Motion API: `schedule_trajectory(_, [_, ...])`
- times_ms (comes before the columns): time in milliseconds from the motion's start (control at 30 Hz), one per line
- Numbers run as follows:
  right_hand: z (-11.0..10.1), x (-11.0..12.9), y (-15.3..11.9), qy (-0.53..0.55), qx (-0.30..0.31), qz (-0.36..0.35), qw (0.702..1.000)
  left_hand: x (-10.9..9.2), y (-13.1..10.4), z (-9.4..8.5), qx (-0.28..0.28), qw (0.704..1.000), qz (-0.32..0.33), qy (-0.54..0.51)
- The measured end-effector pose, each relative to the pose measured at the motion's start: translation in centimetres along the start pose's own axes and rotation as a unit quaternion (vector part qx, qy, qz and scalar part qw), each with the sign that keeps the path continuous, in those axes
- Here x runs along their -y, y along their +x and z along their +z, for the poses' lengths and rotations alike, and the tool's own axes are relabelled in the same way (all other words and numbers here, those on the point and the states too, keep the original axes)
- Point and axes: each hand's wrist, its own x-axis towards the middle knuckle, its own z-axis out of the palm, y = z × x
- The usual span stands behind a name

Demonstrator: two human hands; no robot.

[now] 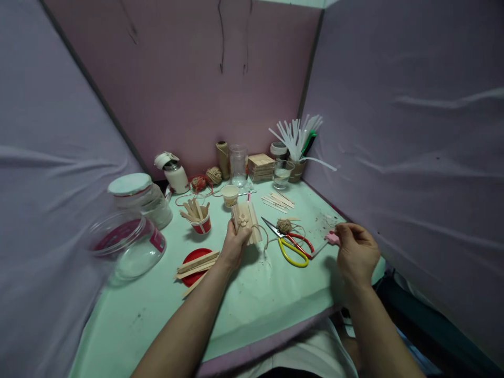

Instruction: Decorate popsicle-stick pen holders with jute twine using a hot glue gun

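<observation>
My left hand is closed around a small craft-stick piece, made of pale flat sticks side by side with a small wooden flower on its face. A loop of twine hangs at its right side. Off to the right, my right hand is pinched just above the table; what its fingertips hold, if anything, cannot be made out. A small pink object lies beside those fingertips. Between the hands rest scissors with one red and one yellow handle, blades apart, and a small ball of twine.
Craft sticks lie across a red lid, near a paper cup of sticks. Clear tubs stand at left. Along the back are a bottle, a clear jar, stacked wooden squares and glue sticks in a holder.
</observation>
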Motion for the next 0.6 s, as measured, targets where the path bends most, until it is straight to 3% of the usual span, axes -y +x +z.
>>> schedule_trajectory(133, [-0.9, 0.2, -0.5, -0.001, 0.069, -0.009, 0.998, 0.0, 0.0, 0.0, 0.017, 1.0, -0.009, -0.013])
schedule_trajectory(333, [0.4, 1.5, -3.0, -0.049, 0.2, -0.041, 0.978, -0.1, -0.4, 0.3, 0.016, 0.998, -0.045, -0.038])
schedule_trajectory(467, [0.8, 1.9, -3.6, -0.09, 0.296, -0.052, 0.95, -0.6, -0.1, 0.2, 0.014, 0.984, -0.13, -0.119])
schedule_trajectory(600, [0.0, 1.1, -3.0, -0.156, 0.311, -0.065, 0.935, -1.4, 0.2, 0.0, 0.024, 0.967, -0.192, -0.165])
